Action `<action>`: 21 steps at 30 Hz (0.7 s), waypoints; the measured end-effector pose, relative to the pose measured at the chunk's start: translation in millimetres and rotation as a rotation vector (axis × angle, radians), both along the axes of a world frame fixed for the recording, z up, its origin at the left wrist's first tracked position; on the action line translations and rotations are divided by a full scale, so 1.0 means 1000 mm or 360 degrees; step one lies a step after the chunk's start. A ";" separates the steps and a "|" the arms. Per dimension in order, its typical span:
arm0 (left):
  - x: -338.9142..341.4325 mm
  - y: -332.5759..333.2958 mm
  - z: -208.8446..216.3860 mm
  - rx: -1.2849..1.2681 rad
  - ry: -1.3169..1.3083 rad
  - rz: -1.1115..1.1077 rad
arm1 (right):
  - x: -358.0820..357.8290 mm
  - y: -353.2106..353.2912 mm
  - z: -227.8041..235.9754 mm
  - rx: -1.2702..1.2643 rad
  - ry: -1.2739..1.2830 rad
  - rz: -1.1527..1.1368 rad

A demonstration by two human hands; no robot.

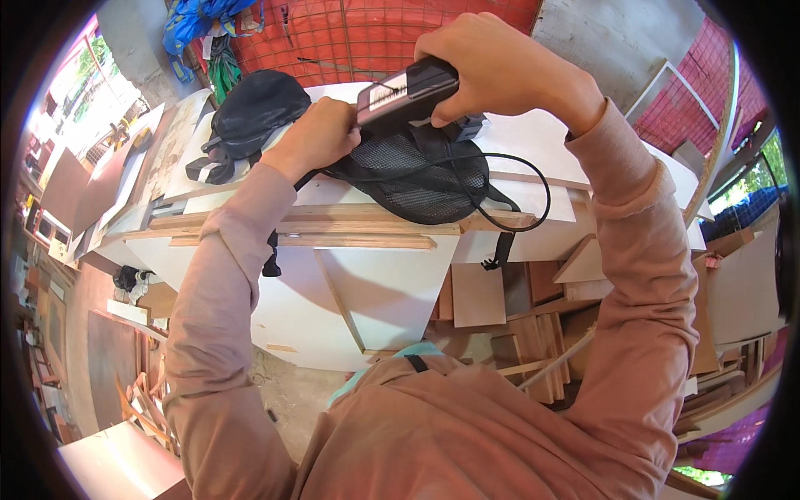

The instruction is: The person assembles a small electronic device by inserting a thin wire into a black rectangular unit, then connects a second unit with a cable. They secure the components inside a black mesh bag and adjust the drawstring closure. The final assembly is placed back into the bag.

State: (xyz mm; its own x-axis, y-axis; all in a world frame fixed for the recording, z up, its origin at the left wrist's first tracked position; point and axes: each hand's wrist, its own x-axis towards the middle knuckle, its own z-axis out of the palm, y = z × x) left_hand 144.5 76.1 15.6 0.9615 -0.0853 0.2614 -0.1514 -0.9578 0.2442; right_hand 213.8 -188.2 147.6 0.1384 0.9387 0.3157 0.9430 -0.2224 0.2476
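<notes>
My right hand (492, 67) grips a black rectangular box-shaped device (417, 87) from its right end, the thumb below and the fingers over the top. A white label shows on the device's side, and it is held tilted above a black mesh bag (417, 179). My left hand (315, 137) is closed at the device's left end, close to the bag's upper edge; what its fingers pinch is hidden. A black cable (546, 196) loops out to the right over the bag. Left of my left hand lies a black rounded pouch (261, 112) with straps.
The bag lies on a white panel-topped workbench (533, 142) with wooden strips (333, 225) along its near edge. Wood offcuts (533, 350) are piled below at the right. Behind stand a wire grid over red sheeting (383, 42) and a blue tarp (196, 29).
</notes>
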 end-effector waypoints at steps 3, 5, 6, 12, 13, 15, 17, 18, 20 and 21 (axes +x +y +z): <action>-0.001 0.005 0.000 -0.0103 -0.0066 -0.0028 | -0.017 -0.001 0.031 -0.0259 0.0175 -0.0255; 0.002 0.003 -0.002 -0.0161 -0.0085 -0.0039 | -0.009 -0.006 0.026 -0.0111 0.0239 -0.0247; 0.001 -0.005 0.004 -0.0160 -0.0072 -0.0027 | -0.002 -0.010 0.022 -0.0032 0.0271 -0.0253; 0.022 -0.024 -0.011 -0.0404 -0.0763 -0.0162 | 0.042 -0.030 -0.017 0.0529 0.0513 -0.0008; 0.027 -0.029 -0.011 -0.0585 -0.0683 -0.0176 | 0.049 -0.033 -0.023 0.0557 0.0610 -0.0021; 0.039 -0.034 0.000 -0.0608 -0.0318 -0.0147 | 0.059 -0.037 -0.029 0.0616 0.0802 -0.0039; 0.049 -0.038 0.013 -0.0618 0.0041 -0.0110 | 0.057 -0.042 -0.033 0.0568 0.0862 -0.0059; 0.054 -0.027 -0.004 -0.0764 -0.0297 -0.0455 | 0.057 -0.037 -0.035 0.0543 0.0956 -0.0010; 0.052 -0.030 0.002 -0.1091 0.0138 -0.0531 | 0.065 -0.037 -0.040 0.0440 0.1057 -0.0056; 0.047 -0.031 0.002 -0.1245 0.0363 -0.0544 | 0.068 -0.034 -0.044 0.0388 0.1117 -0.0061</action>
State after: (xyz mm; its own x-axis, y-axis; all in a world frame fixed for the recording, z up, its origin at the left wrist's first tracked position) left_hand 192.0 45.4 17.3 0.9519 -0.2546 0.1703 -0.2667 -0.4150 0.8699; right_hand 282.0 -222.1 103.6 0.4156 0.8436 0.3400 0.8518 -0.2300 -0.4706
